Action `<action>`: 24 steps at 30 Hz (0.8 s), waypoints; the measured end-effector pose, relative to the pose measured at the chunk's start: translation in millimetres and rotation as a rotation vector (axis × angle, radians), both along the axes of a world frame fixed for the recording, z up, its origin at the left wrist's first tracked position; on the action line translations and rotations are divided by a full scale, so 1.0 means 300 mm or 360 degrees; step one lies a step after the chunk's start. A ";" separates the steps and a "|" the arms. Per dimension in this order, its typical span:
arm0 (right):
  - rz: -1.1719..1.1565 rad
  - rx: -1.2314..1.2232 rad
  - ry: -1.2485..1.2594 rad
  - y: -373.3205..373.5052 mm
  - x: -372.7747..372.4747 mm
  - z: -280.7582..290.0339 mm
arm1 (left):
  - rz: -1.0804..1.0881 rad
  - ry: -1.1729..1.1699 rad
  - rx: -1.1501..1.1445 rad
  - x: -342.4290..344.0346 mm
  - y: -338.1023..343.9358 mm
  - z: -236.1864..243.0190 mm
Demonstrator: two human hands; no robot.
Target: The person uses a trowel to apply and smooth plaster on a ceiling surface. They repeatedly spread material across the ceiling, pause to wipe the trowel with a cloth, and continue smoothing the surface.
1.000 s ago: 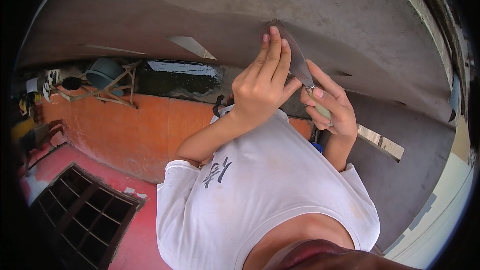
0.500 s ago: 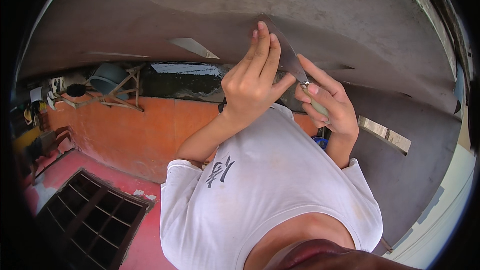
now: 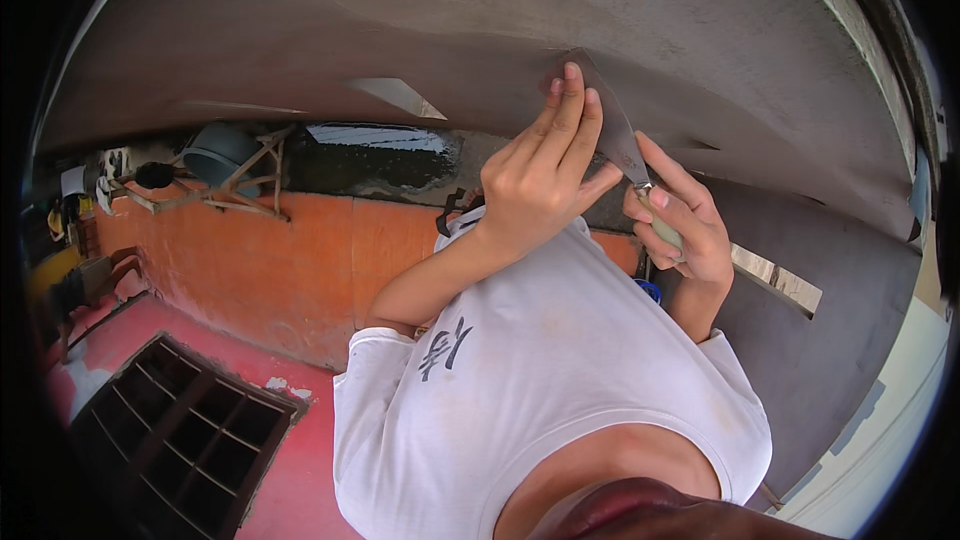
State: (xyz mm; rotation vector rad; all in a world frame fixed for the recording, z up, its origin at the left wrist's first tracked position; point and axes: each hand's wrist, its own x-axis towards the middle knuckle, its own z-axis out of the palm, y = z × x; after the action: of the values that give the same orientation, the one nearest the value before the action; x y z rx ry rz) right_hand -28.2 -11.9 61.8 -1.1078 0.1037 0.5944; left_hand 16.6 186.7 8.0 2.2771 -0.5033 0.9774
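My right hand (image 3: 690, 225) is wrapped round the pale handle of a putty knife (image 3: 619, 140), with the index finger extended toward the blade's neck. The metal blade widens away from the handle, and its far end meets a smooth grey plastered surface (image 3: 420, 15). My left hand (image 3: 545, 175) lies with its fingers stretched out against the blade, fingertips near the wide end. The left thumb reaches toward the blade close to the handle, its tip partly hidden from sight. How firmly the blade touches the plaster cannot be told.
A grey-blue tub (image 3: 220, 155) rests on a wooden frame (image 3: 258, 180) at the left. Beyond are an orange wall (image 3: 240, 270), a barred dark window (image 3: 185, 430) and a person (image 3: 85, 290) at the far left. Slots (image 3: 775, 280) pierce the grey surface.
Both hands and the putty knife have shifted together to the right and slightly down in the view. The right hand's grip and the left fingers' place on the blade look the same.
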 end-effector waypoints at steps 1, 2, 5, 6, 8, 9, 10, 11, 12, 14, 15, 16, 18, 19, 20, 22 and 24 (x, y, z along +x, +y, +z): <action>0.0004 0.0039 0.0019 0.001 0.004 0.006 | -0.0015 -0.0006 -0.0008 0.001 -0.006 -0.001; 0.0011 0.0066 0.0037 0.007 0.012 0.001 | -0.0030 -0.0011 -0.0015 0.002 -0.002 -0.001; 0.0050 0.0078 0.0075 0.038 0.038 -0.011 | 0.0083 0.0026 0.0025 -0.001 0.038 -0.011; 0.0080 0.0034 0.0075 0.071 0.058 0.000 | 0.0136 0.0037 0.0036 0.001 0.058 -0.020; 0.0118 -0.0009 0.0039 0.116 0.073 0.003 | 0.0123 0.0021 0.0029 0.012 0.119 -0.032; 0.0133 -0.0004 0.0004 0.131 0.072 0.000 | 0.0113 0.0013 0.0023 0.019 0.132 -0.036; 0.0167 -0.0002 -0.0026 0.145 0.073 -0.001 | 0.0098 0.0007 -0.0001 0.023 0.133 -0.041; 0.0150 -0.0093 -0.0051 0.151 0.067 0.006 | 0.0083 0.0000 -0.0025 0.026 0.134 -0.046; 0.0129 -0.0110 -0.0054 0.146 0.059 0.012 | 0.0068 -0.0007 -0.0049 0.026 0.134 -0.048; 0.0097 -0.0136 -0.0062 0.130 0.057 0.019 | 0.0075 0.0005 -0.0046 0.018 0.112 -0.042; 0.0120 -0.0123 -0.0050 0.125 0.066 0.019 | 0.0080 0.0012 -0.0045 0.015 0.105 -0.038; 0.0130 -0.0104 -0.0033 0.120 0.075 0.016 | 0.0087 0.0008 -0.0054 0.017 0.111 -0.037; 0.0138 -0.0067 -0.0009 0.127 0.082 0.015 | 0.0103 -0.0001 -0.0072 0.022 0.122 -0.038; 0.0137 -0.0048 -0.0001 0.134 0.082 0.017 | 0.0080 -0.0001 -0.0069 0.024 0.129 -0.041; 0.0135 -0.0030 0.0007 0.142 0.081 0.019 | 0.0056 -0.0002 -0.0067 0.026 0.142 -0.044; 0.0066 -0.0143 0.0046 0.175 0.076 0.036 | 0.0050 0.0001 -0.0055 0.026 0.144 -0.048; 0.0052 -0.0213 0.0018 0.176 0.067 0.038 | 0.0083 0.0006 -0.0035 0.022 0.135 -0.048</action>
State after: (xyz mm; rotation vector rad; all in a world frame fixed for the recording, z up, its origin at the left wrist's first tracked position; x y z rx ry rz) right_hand -8.1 41.1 73.3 -1.2378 0.1374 0.6301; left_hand 23.2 227.3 -6.5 2.2819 -0.4314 0.9994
